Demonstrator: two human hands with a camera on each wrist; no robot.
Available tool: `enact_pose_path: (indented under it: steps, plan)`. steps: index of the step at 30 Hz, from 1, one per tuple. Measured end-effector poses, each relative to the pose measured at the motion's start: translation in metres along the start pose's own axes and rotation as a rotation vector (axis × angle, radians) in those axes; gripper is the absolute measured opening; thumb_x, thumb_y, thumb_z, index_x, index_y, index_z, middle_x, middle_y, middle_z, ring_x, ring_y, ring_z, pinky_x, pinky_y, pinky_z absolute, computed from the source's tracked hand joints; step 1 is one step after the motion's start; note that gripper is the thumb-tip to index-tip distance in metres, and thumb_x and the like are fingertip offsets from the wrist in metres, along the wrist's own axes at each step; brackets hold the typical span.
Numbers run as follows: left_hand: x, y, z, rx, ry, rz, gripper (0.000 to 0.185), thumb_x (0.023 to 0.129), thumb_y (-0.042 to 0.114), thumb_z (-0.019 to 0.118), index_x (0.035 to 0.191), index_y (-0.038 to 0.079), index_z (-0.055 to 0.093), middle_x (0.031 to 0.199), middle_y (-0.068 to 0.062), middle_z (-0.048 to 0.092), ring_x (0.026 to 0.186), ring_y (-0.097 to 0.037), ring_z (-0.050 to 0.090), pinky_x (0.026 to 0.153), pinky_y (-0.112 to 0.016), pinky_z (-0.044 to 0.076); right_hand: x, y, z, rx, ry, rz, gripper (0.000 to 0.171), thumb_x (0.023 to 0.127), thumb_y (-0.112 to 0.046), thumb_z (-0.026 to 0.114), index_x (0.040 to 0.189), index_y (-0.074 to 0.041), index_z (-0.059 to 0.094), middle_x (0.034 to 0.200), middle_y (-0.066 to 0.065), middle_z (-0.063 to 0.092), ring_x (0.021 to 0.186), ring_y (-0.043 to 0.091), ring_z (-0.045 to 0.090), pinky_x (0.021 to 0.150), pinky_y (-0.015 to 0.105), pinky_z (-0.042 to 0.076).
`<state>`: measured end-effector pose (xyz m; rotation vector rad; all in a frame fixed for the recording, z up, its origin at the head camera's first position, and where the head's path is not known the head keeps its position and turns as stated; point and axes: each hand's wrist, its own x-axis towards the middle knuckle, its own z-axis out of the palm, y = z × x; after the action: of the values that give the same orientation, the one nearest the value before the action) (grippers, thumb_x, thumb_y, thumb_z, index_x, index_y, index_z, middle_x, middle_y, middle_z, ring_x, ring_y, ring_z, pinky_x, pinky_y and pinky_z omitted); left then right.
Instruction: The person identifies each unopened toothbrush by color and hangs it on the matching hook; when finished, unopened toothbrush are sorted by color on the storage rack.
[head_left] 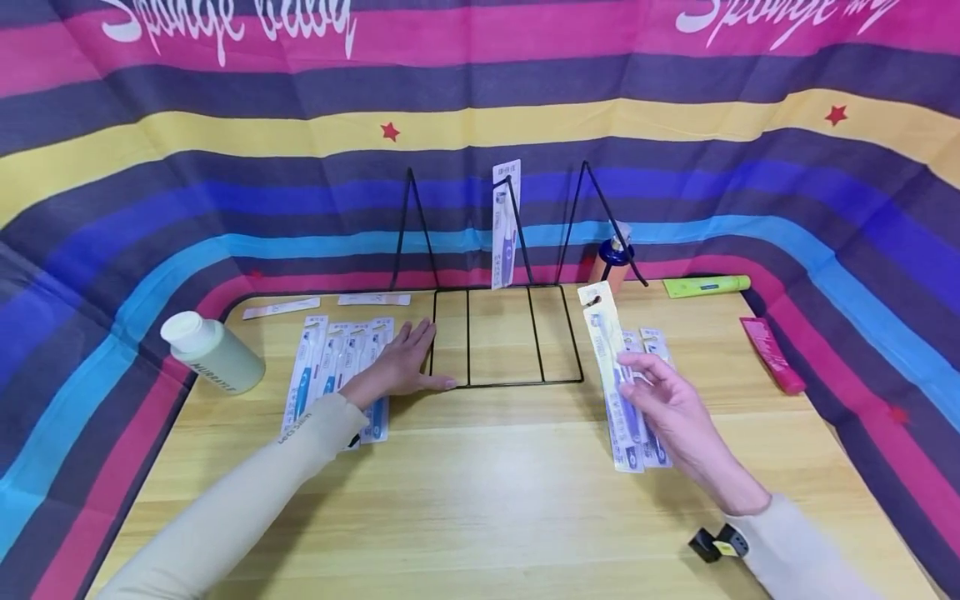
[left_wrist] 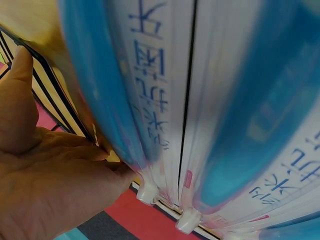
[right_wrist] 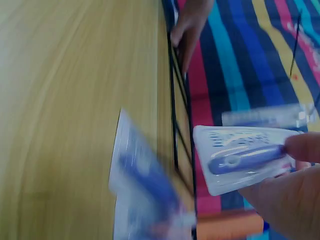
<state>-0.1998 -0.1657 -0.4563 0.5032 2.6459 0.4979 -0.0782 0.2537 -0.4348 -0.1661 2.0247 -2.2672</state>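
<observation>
Left of the wire rack point(head_left: 507, 337), the left hand point(head_left: 401, 365) is laid flat with relaxed fingers on its frame beside packaged toothbrushes point(head_left: 337, 367), while right of it a toothbrush pack point(head_left: 617, 385) is pinched aloft by the right hand point(head_left: 675, 408), whose light hold could let it slip onto the surface point(head_left: 495, 483).

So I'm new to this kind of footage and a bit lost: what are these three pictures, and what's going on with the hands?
One person wears three cameras: one on the head, one on each wrist. The head view shows a wooden table with a black wire rack; one toothbrush pack stands in it. The left hand rests flat on a row of toothbrush packs beside the rack; its wrist view shows them blurred and close. The right hand pinches a packaged toothbrush in its fingers, above more packs.
</observation>
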Motion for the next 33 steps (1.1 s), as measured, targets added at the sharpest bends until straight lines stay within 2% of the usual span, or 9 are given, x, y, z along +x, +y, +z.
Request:
enact_pose_path:
  steps: [4, 8, 12, 14, 19, 21, 27, 33]
  plan:
    - [0.001, 0.002, 0.002, -0.001, -0.002, -0.002, 0.118, 0.099, 0.065, 0.073, 0.174, 0.001, 0.008, 0.182, -0.017, -0.001, 0.164, -0.046, -0.006, 0.129, -0.066, 0.009, 0.008, 0.001, 0.024, 0.021, -0.02, -0.123, 0.031, 0.11, 0.002, 0.06, 0.14, -0.006, 0.065, 0.144, 0.004, 0.057, 0.111, 0.011, 0.059, 0.09, 0.021, 0.053]
    - [0.0, 0.0, 0.007, -0.009, 0.004, -0.005, 0.119, 0.098, 0.065, 0.073, 0.174, 0.001, 0.009, 0.182, -0.017, 0.0, 0.164, -0.046, -0.006, 0.129, -0.066, 0.01, 0.017, -0.003, 0.045, 0.08, -0.027, -0.234, 0.032, 0.109, 0.007, 0.057, 0.137, -0.006, 0.065, 0.132, 0.006, 0.064, 0.106, 0.012, 0.06, 0.089, 0.022, 0.053]
    - [-0.002, -0.003, 0.014, -0.019, 0.006, -0.007, 0.119, 0.098, 0.067, 0.073, 0.174, 0.002, 0.008, 0.182, -0.017, 0.0, 0.165, -0.045, -0.005, 0.129, -0.067, 0.011, 0.024, -0.011, 0.064, 0.124, -0.052, -0.31, 0.035, 0.108, 0.013, 0.053, 0.137, -0.003, 0.064, 0.128, 0.007, 0.066, 0.11, 0.015, 0.062, 0.092, 0.025, 0.055]
    - [-0.002, -0.003, 0.015, -0.025, 0.01, -0.007, 0.119, 0.098, 0.067, 0.073, 0.174, 0.002, 0.009, 0.182, -0.017, 0.0, 0.165, -0.045, -0.005, 0.128, -0.068, 0.011, 0.027, -0.015, 0.071, 0.088, -0.045, -0.322, 0.033, 0.108, 0.012, 0.055, 0.136, -0.002, 0.064, 0.131, 0.008, 0.066, 0.114, 0.017, 0.063, 0.092, 0.026, 0.056]
    - [0.0, -0.004, 0.014, -0.02, 0.006, -0.007, 0.119, 0.098, 0.067, 0.073, 0.175, 0.003, 0.008, 0.182, -0.016, 0.0, 0.165, -0.044, -0.006, 0.129, -0.067, 0.01, 0.035, -0.016, 0.084, -0.036, -0.031, -0.369, 0.025, 0.106, 0.01, 0.06, 0.127, -0.001, 0.068, 0.128, 0.011, 0.067, 0.103, 0.018, 0.063, 0.082, 0.024, 0.055]
    - [0.0, -0.003, 0.013, -0.021, 0.003, -0.009, 0.119, 0.098, 0.067, 0.073, 0.175, 0.003, 0.008, 0.182, -0.016, -0.001, 0.165, -0.044, -0.006, 0.129, -0.066, 0.01, 0.039, -0.013, 0.088, -0.043, -0.041, -0.392, 0.024, 0.104, 0.012, 0.061, 0.124, 0.001, 0.068, 0.125, 0.012, 0.067, 0.098, 0.018, 0.062, 0.08, 0.025, 0.054]
    - [-0.001, 0.0, 0.009, -0.01, 0.006, -0.006, 0.119, 0.098, 0.066, 0.073, 0.175, 0.003, 0.008, 0.182, -0.015, -0.001, 0.165, -0.044, -0.006, 0.129, -0.067, 0.01, 0.053, -0.012, 0.097, -0.081, -0.06, -0.349, 0.023, 0.105, 0.006, 0.064, 0.128, 0.007, 0.064, 0.122, 0.012, 0.067, 0.101, 0.021, 0.064, 0.085, 0.029, 0.057]
    - [-0.002, -0.001, 0.002, -0.022, 0.023, 0.005, 0.118, 0.099, 0.064, 0.074, 0.174, 0.002, 0.009, 0.182, -0.016, 0.0, 0.165, -0.045, -0.006, 0.128, -0.068, 0.009, 0.083, -0.02, 0.108, -0.028, -0.102, -0.283, 0.036, 0.107, -0.005, 0.064, 0.141, 0.005, 0.057, 0.139, 0.013, 0.059, 0.124, 0.027, 0.06, 0.102, 0.035, 0.056]
